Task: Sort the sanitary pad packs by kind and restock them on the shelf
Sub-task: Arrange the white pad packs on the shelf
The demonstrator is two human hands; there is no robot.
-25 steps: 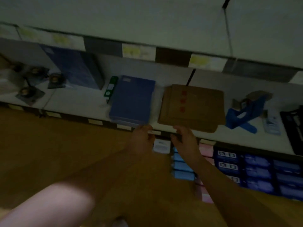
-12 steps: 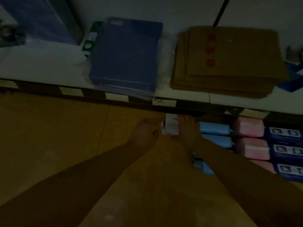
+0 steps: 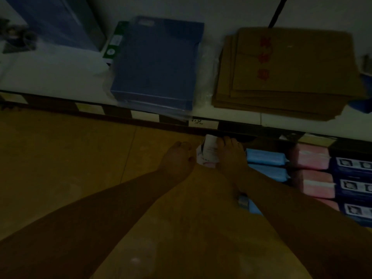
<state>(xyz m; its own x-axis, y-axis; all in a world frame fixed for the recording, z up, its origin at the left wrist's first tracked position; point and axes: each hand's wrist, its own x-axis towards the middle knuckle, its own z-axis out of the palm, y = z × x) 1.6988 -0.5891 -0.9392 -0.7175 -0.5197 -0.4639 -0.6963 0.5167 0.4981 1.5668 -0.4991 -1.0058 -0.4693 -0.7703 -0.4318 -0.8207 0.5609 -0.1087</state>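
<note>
dim, blurred | right hand (image 3: 231, 158) fingers curled round small white-and-pink pad pack (image 3: 209, 152), just under black shelf edge (image 3: 241, 128) | left hand (image 3: 177, 160) beside pack, fingers' grip unreadable | pack's print illegible

Arms outstretched; left hand (image 3: 176, 160) curled, right hand (image 3: 231, 158) around white pack (image 3: 209, 151).

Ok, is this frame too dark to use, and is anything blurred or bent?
Head view: heavily underexposed; the left hand and right hand are near silhouettes flanking the white pack, its print unreadable, grips lost in shadow. Head view: the upper shelf is brightest, no glare; light blue packs and pink packs are distinguishable by colour. Head view: its front edge bows slightly, wide lens; mildly soft.
</note>
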